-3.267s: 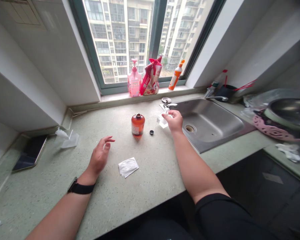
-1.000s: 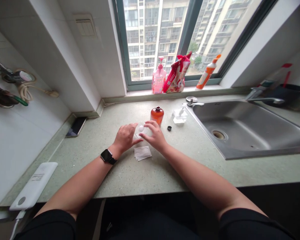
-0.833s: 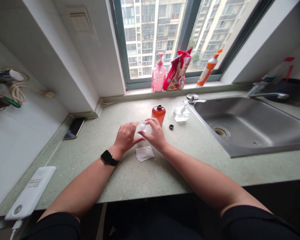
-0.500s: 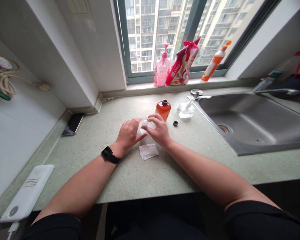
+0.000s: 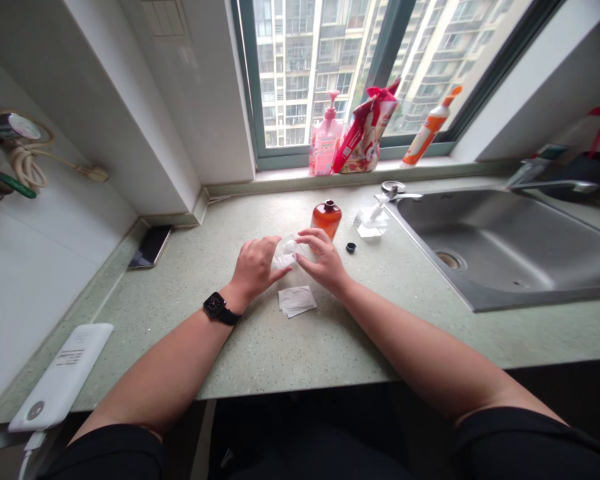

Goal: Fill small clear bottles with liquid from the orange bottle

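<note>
My left hand (image 5: 253, 267) is clasped on the side of a small clear container (image 5: 286, 259), held over the surface (image 5: 280, 360) between my hands. My right hand (image 5: 325, 261) has thumb and fingers parted at its other side; I can't tell whether they press on it. The folded tissue (image 5: 297, 301) lies nearer me, the amber bottle (image 5: 326, 219) just beyond my right hand.

Amber bottle (image 5: 326, 217); black cap (image 5: 351, 247)
</note>
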`<state>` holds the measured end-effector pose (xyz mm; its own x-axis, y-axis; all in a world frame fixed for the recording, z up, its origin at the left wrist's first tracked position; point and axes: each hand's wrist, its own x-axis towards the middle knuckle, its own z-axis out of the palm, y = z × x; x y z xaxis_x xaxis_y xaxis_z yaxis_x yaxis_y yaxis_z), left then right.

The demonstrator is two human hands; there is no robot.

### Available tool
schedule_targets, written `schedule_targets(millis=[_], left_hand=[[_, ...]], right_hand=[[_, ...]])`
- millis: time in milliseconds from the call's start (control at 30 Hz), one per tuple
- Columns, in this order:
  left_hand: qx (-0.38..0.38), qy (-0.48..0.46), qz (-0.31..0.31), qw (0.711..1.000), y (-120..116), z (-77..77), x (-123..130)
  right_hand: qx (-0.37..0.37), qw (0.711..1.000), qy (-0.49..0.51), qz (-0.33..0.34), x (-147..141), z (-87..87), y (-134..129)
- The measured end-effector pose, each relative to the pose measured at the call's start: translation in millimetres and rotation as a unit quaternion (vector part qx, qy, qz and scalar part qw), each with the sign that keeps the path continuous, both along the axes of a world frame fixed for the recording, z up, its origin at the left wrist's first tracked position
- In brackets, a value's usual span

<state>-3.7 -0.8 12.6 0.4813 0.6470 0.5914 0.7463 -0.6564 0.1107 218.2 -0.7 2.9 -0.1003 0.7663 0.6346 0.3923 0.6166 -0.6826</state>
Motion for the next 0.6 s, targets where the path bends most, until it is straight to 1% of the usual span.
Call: schedule_targets(millis=[67,133,333,400,600], left_hand=[[0.000,0.007,-0.001,1.000,-1.3,-0.9,2.4],[0.002,0.014,-0.004,1.000,-2.6,-1.5,4.8],[0.004,-0.004,-0.006,1.000,-2.5,-0.5,5.1],[0.007,-0.011,-0.004,1.000,-1.6,-0.4,3.9],[0.012,-0.008,0.010,1.000,-3.0,-1.3,4.4]], right_hand=[[-0.004,1.000,-0.009,0.019,-2.6,0.0,-0.5],[-0.014,1.000,-0.001,0.024,-5.3,0.0,-0.1],[-0.083,0.991,0.105,0.002,-6.0,-4.1,1.6],[-0.090,0.989,0.119,-0.001,-4.5,-5.3,1.3],[-0.035,0.998,0.039,0.020,-4.8,-1.9,-1.2]])
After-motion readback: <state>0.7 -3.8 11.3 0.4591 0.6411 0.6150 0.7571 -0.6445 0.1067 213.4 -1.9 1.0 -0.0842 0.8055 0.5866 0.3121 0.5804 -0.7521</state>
